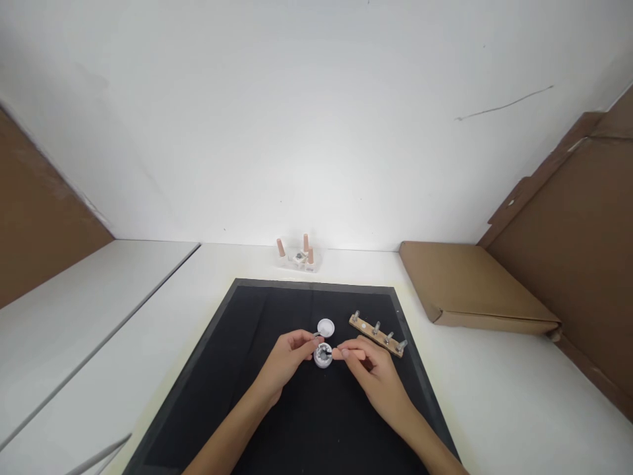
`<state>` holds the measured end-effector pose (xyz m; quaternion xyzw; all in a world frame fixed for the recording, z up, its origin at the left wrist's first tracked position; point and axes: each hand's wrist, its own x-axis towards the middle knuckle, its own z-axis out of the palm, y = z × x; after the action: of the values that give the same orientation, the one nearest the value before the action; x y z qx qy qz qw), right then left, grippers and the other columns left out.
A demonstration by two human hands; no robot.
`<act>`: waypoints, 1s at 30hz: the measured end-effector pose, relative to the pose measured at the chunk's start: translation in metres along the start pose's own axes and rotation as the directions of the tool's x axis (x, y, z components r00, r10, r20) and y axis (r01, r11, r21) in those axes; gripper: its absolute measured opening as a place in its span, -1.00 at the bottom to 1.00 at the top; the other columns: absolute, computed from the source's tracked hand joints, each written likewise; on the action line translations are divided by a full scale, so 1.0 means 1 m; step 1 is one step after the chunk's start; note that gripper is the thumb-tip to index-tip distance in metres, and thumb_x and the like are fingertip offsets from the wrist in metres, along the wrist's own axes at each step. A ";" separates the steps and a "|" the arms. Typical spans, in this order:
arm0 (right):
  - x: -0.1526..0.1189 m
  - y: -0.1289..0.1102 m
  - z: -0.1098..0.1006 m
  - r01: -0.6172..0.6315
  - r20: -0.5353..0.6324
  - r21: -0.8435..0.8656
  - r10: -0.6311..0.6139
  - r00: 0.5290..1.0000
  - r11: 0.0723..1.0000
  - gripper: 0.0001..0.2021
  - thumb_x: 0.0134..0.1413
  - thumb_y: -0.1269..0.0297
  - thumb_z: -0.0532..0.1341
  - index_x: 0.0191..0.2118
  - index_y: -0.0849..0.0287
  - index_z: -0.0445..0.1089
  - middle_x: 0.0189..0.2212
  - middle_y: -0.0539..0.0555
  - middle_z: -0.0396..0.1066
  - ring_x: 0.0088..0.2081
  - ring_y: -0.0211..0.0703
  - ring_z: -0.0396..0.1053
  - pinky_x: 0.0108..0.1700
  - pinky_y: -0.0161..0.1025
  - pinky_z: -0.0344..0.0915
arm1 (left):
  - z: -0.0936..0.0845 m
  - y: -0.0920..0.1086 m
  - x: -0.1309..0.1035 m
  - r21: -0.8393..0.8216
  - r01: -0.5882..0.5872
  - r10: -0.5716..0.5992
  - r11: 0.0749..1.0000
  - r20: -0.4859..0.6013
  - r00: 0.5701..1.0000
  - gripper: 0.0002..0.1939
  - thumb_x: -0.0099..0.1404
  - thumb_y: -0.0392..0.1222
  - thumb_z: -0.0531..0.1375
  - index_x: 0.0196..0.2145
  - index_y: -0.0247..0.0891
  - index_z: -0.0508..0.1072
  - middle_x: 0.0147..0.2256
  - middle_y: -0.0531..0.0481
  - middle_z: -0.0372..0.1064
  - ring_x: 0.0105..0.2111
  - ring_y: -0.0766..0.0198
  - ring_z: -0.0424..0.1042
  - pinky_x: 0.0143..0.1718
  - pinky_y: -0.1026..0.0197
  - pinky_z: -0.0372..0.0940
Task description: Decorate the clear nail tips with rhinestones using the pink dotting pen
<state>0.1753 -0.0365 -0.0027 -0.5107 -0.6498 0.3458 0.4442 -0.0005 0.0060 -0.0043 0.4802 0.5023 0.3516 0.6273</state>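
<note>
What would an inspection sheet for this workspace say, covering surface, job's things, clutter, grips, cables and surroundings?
Surface: black mat on white tabletop.
Job's things: open jar; white lid just beyond it; pink-handled tool, tip at the jar's mouth; wooden strip bearing four clear pieces.
Clutter: clear holder with pink-capped items, behind the mat; cardboard box at right.
Grips: left grip beside the jar, contents unclear; right grip holds the tool.
Cables: nothing seen.
Surroundings: marked white wall; brown panels both sides.
</note>
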 end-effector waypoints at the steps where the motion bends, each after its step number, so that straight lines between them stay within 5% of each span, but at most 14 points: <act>1: 0.000 0.000 0.000 -0.005 -0.002 -0.005 0.005 1.000 1.000 -0.74 0.16 0.22 0.08 -0.35 0.20 0.48 -0.40 0.10 0.46 -0.36 -0.14 0.39 -0.29 -0.26 0.28 | 0.000 0.000 0.000 0.003 0.002 -0.002 1.000 0.000 1.000 -0.71 0.01 -0.01 0.29 -0.45 -0.33 0.53 -0.41 -0.06 0.50 -0.39 0.25 0.36 -0.34 0.25 0.17; 10: 0.001 0.002 0.001 -0.053 0.041 0.026 0.052 0.998 0.998 -0.76 0.12 0.21 0.13 -0.30 0.20 0.51 -0.45 0.07 0.41 -0.44 -0.20 0.32 -0.40 -0.31 0.21 | 0.000 -0.001 0.002 0.003 -0.008 0.008 1.000 0.013 1.000 -0.74 0.04 -0.03 0.28 -0.47 -0.33 0.52 -0.45 -0.03 0.46 -0.41 0.29 0.32 -0.35 0.28 0.16; 16: 0.001 0.012 0.005 -0.215 0.123 0.164 0.197 0.973 0.963 -0.71 0.10 0.12 0.13 -0.25 0.20 0.48 -0.46 0.05 0.36 -0.59 -0.33 0.18 -0.63 -0.39 0.09 | 0.000 -0.001 0.002 -0.013 -0.010 0.010 1.000 0.018 1.000 -0.75 0.04 -0.04 0.29 -0.50 -0.32 0.50 -0.48 0.00 0.43 -0.44 0.31 0.31 -0.36 0.28 0.16; 22: 0.003 0.023 0.008 -0.339 0.163 0.285 0.304 0.939 0.896 -0.60 0.00 -0.01 0.17 -0.22 0.24 0.44 -0.64 -0.09 0.16 -0.63 -0.35 0.14 -0.67 -0.43 0.08 | -0.001 -0.004 0.002 -0.010 -0.015 0.015 1.000 0.022 1.000 -0.75 0.05 -0.04 0.28 -0.47 -0.33 0.52 -0.46 -0.01 0.45 -0.42 0.31 0.33 -0.35 0.29 0.17; 30: 0.004 0.022 0.009 -0.374 0.159 0.369 0.339 0.927 0.851 -0.55 -0.07 -0.07 0.21 -0.21 0.24 0.45 -0.66 -0.10 0.17 -0.63 -0.35 0.13 -0.68 -0.44 0.08 | -0.001 -0.003 0.001 -0.010 -0.001 0.001 1.000 0.022 1.000 -0.74 0.05 -0.04 0.28 -0.43 -0.33 0.53 -0.43 -0.03 0.48 -0.40 0.28 0.35 -0.32 0.27 0.18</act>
<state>0.1743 -0.0268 -0.0252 -0.5070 -0.4799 0.5675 0.4366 -0.0015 0.0066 -0.0073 0.4810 0.4932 0.3491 0.6352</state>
